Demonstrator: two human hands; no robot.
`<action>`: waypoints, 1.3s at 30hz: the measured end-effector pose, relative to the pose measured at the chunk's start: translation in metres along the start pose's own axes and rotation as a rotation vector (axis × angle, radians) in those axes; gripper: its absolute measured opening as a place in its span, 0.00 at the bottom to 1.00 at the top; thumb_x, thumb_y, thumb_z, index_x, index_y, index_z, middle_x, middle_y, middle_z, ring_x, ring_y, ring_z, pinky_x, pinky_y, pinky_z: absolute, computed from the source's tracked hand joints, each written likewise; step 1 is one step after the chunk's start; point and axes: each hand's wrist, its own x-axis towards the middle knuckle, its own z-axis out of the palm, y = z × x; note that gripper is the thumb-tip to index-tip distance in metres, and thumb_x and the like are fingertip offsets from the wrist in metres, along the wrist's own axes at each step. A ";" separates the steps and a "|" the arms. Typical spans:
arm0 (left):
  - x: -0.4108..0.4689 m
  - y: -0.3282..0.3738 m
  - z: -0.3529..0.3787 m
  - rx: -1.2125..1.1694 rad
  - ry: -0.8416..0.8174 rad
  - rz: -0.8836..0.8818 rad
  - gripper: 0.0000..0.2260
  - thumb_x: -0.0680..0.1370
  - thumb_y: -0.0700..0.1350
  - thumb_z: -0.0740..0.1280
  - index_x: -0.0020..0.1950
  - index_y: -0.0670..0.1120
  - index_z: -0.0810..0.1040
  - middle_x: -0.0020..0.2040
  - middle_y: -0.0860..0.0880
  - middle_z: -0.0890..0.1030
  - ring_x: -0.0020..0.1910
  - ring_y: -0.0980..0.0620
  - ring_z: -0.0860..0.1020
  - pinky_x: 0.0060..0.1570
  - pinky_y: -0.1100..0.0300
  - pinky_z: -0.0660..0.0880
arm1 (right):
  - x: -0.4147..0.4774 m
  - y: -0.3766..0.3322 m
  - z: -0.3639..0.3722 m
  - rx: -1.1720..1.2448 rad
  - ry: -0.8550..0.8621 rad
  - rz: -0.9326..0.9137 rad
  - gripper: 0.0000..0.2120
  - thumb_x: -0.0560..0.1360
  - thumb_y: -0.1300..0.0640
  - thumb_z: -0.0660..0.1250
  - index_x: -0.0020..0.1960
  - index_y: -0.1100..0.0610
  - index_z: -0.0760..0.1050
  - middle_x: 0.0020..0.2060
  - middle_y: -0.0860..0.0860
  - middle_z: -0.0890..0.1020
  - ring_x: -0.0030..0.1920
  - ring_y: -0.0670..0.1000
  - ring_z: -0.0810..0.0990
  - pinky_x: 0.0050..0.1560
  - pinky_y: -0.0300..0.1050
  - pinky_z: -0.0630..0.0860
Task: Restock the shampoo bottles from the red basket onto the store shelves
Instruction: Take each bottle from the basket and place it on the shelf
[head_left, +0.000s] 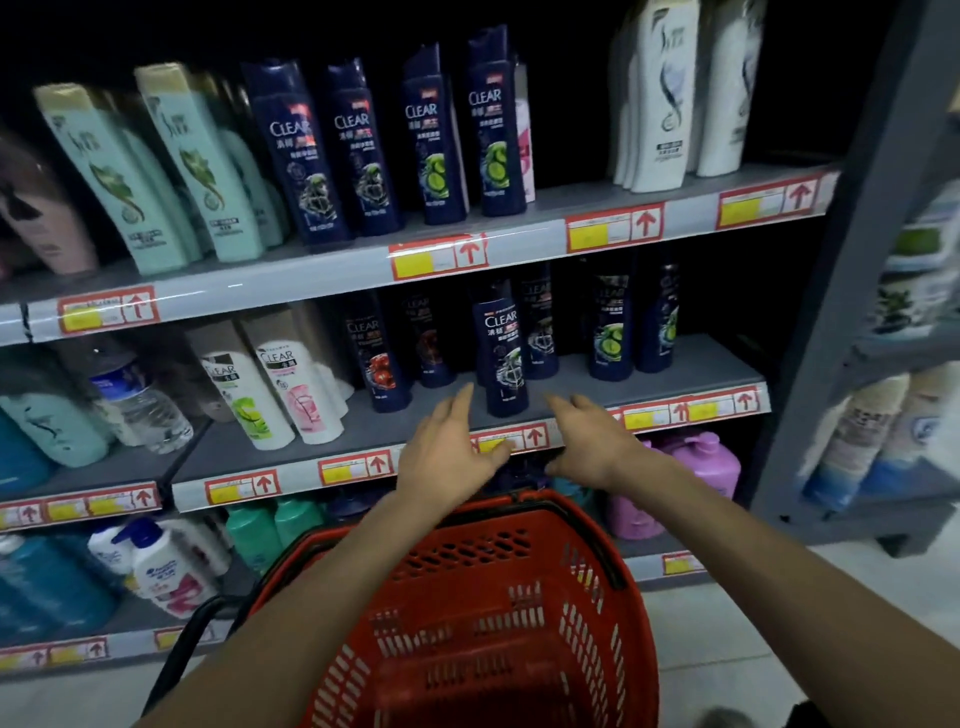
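A dark blue Clear shampoo bottle (503, 356) stands upright near the front edge of the middle shelf (691, 364). My left hand (449, 449) and my right hand (592, 444) hover just below it, one on each side, fingers spread and holding nothing. Neither hand touches the bottle. Under my forearms sits the red basket (493, 618), and no bottles show inside it. More dark blue Clear bottles (610, 327) stand further back on the same shelf.
The top shelf (571, 205) carries green, dark blue and white bottles. White Clear bottles (291, 384) and a water bottle (137, 397) stand at the left of the middle level. Purple jugs (709, 460) sit lower right. A grey rack (857, 291) rises on the right.
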 end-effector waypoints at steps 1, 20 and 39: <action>0.011 0.012 0.003 -0.038 0.012 -0.011 0.44 0.76 0.66 0.68 0.84 0.53 0.51 0.80 0.48 0.65 0.76 0.44 0.68 0.67 0.46 0.74 | 0.000 0.005 -0.001 -0.012 0.000 0.002 0.49 0.71 0.52 0.78 0.83 0.52 0.51 0.76 0.61 0.63 0.76 0.63 0.63 0.73 0.55 0.68; 0.069 0.014 0.009 -1.000 0.322 -0.417 0.18 0.67 0.52 0.83 0.53 0.53 0.83 0.45 0.55 0.88 0.47 0.54 0.86 0.52 0.51 0.83 | 0.037 -0.002 0.017 0.128 0.175 -0.023 0.25 0.76 0.65 0.67 0.72 0.58 0.68 0.64 0.59 0.76 0.63 0.63 0.77 0.60 0.56 0.78; -0.035 -0.056 -0.028 -1.201 0.256 -0.363 0.14 0.73 0.39 0.78 0.57 0.46 0.83 0.49 0.53 0.88 0.49 0.57 0.86 0.49 0.63 0.82 | 0.140 -0.048 0.049 0.321 0.372 0.228 0.19 0.80 0.50 0.70 0.64 0.61 0.73 0.57 0.61 0.81 0.58 0.65 0.79 0.51 0.53 0.77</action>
